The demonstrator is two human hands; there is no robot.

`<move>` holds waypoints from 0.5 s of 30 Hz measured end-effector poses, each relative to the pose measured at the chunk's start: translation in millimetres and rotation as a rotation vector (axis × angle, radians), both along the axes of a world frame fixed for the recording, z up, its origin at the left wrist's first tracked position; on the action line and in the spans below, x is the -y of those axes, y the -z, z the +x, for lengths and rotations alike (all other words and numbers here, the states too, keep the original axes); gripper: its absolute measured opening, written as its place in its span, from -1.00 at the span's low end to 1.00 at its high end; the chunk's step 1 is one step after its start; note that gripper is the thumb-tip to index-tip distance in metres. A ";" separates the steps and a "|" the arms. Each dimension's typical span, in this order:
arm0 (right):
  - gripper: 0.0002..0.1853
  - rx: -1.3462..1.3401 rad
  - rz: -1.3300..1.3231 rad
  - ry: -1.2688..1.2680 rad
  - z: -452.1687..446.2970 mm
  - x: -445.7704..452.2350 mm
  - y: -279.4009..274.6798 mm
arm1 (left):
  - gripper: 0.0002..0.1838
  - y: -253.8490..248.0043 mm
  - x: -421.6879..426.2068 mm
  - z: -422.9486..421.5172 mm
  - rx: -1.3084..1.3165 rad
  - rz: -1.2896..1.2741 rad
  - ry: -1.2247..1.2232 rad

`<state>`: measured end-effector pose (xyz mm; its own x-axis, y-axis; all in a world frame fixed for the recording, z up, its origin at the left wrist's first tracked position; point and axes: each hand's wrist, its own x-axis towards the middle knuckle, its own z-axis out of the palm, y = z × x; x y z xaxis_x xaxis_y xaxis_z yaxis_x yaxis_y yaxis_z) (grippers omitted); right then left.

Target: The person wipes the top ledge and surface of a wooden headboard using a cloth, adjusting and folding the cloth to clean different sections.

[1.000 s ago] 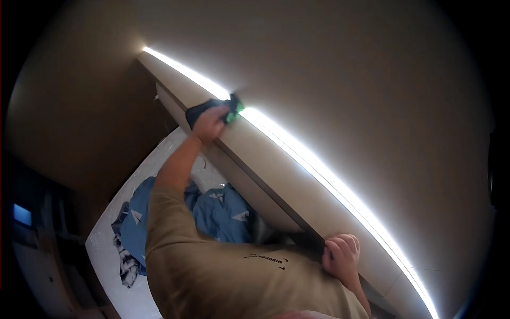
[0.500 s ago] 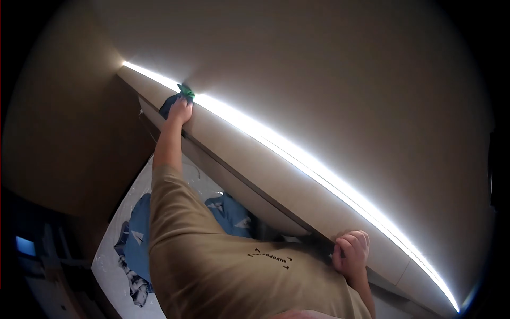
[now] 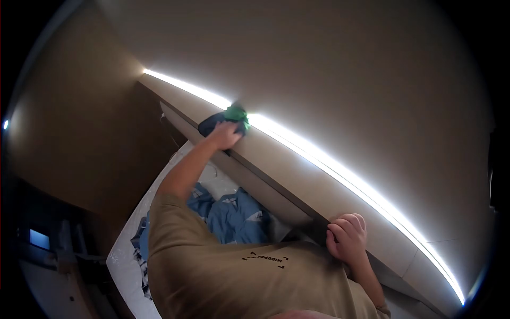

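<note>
Wearing a brown shirt [image 3: 228, 266] with small dark letters on it, a person leans over a long pale ledge [image 3: 297, 170]. The right hand [image 3: 348, 236] is at the front edge of the ledge, with its fingers curled in close together. It is hard to tell if it grips that edge. Farther along, the left hand [image 3: 226, 135] is clamped on a dark blue and green cloth [image 3: 211, 122]. The cloth is bunched up on the ledge, and its green part covers a bit of the bright light strip [image 3: 340, 173]. The strip runs along the back of the ledge, next to a big plain wall [image 3: 372, 106]. Down past the left arm, blue fabric [image 3: 239, 215] with white shapes lies in a heap on a shiny white cover [image 3: 122, 260]. Far off in the dark, a small blue patch [image 3: 39, 239] glows.
</note>
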<state>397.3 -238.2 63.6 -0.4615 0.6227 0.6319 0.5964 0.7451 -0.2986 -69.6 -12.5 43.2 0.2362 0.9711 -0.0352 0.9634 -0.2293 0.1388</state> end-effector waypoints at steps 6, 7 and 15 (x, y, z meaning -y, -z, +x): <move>-0.83 0.016 -0.035 -0.037 10.5 0.3 21.1 | -0.45 22.3 84.5 146.1 0.099 -0.064 0.427; -0.84 0.018 -0.044 -0.057 13.0 0.5 20.5 | -0.45 15.0 96.2 167.1 0.114 -0.036 0.462; -0.85 0.043 -0.053 -0.167 18.7 -0.6 18.7 | -0.44 0.3 117.3 198.9 0.213 0.152 0.403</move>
<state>416.0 -237.6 44.9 -0.5872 0.5671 0.5777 0.4787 0.8187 -0.3171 129.2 -129.8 42.9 0.5814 0.7911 0.1901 0.7475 -0.6117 0.2590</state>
